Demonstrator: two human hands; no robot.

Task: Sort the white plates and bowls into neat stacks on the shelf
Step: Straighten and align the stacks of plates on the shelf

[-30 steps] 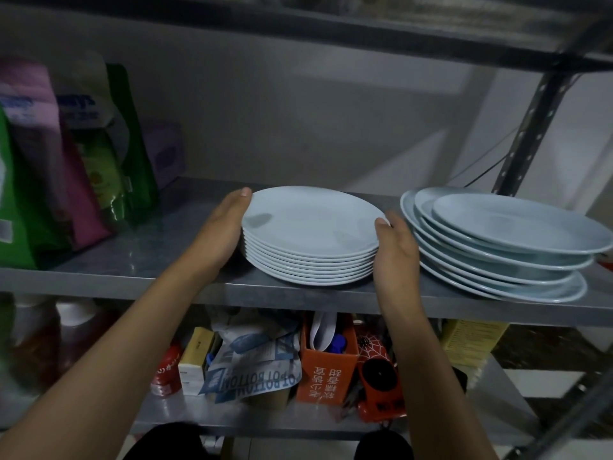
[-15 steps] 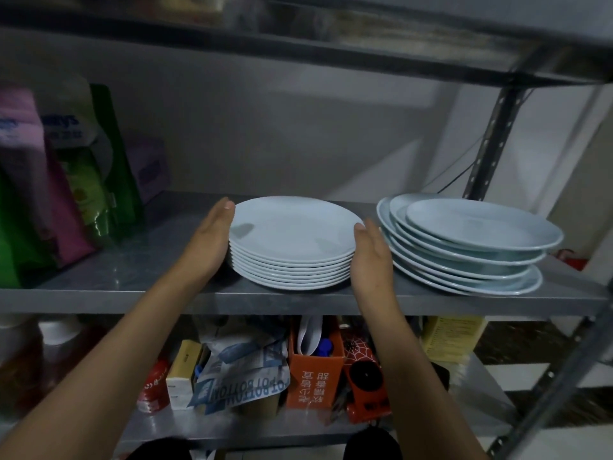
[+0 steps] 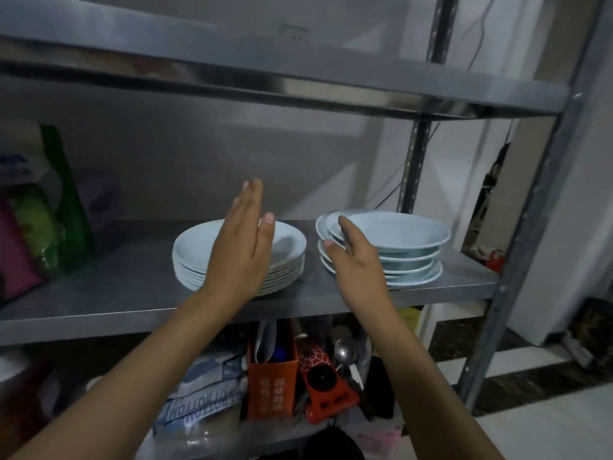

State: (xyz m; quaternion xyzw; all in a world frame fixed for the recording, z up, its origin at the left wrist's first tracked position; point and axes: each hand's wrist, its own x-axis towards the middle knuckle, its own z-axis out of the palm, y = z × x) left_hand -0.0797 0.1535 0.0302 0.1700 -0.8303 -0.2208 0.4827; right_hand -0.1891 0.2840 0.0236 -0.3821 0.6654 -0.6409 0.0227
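A neat stack of white plates (image 3: 285, 247) rests on the middle metal shelf (image 3: 132, 293). To its right stands an uneven stack of wider, deeper white plates (image 3: 398, 234), its upper ones shifted off centre. My left hand (image 3: 242, 247) hovers flat in front of the neat stack, fingers straight, holding nothing. My right hand (image 3: 355, 257) is raised at the left edge of the uneven stack, fingers spread near its rims; whether it touches them I cannot tell.
Green and pink packages (image 3: 43, 220) crowd the shelf's left end. An upper shelf (image 3: 298, 74) hangs overhead. The lower shelf holds an orange box (image 3: 272, 383), a red gadget (image 3: 326, 390) and printed bags (image 3: 202, 403). A metal upright (image 3: 530, 227) stands at right.
Both hands have let go of the neat plate stack and lifted. The left now hovers over it; the right has moved to the uneven stack. The view pulled back and shifted.
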